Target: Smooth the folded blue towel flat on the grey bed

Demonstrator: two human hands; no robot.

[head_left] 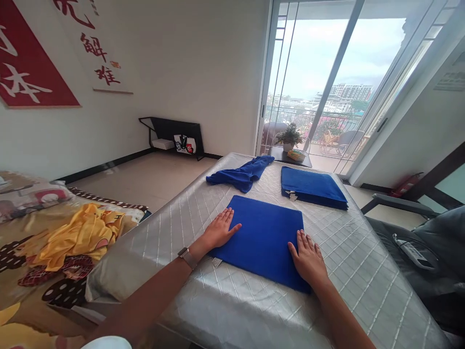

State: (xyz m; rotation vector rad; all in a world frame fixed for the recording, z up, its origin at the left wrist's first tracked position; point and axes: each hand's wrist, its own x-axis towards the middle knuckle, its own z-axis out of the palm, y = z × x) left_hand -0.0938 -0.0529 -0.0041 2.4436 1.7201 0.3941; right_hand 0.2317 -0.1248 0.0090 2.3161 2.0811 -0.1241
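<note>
A folded blue towel (263,237) lies flat on a silver quilted mattress (348,271) in front of me. My left hand (219,230) rests open on the towel's left edge, fingers stretched out. My right hand (308,258) lies open and flat on its right near corner. Farther back on the right sits a stack of folded blue towels (312,186). One unfolded, crumpled blue towel (241,173) lies at the back, left of the stack.
A bed with a patterned cover and yellow cloth (78,235) stands to the left. A grey chair (421,247) is at the right. Behind the mattress are a small table with a potted plant (289,138), glass balcony doors and a black rack (174,132).
</note>
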